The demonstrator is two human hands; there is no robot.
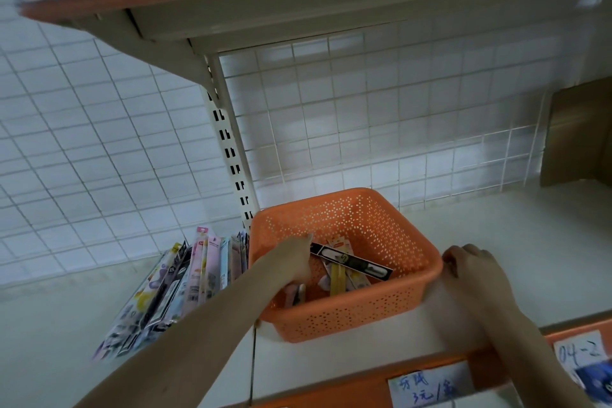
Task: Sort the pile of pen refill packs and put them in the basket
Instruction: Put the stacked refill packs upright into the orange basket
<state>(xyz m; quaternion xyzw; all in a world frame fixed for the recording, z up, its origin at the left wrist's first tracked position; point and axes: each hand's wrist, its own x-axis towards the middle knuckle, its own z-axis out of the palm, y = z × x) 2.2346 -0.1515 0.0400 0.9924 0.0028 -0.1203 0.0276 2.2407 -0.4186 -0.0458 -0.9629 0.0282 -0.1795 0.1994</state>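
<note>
Basket (344,315), orange: our left hand (291,262) inside among refill packs (351,262), grip unclear; our right hand (473,272) clasps its right rim; pile (172,291) lies left

The left hand (293,260) reaches forward and down, fingers curled loosely. The right hand (475,270) lies palm-down, fingers bent over an edge.
</note>
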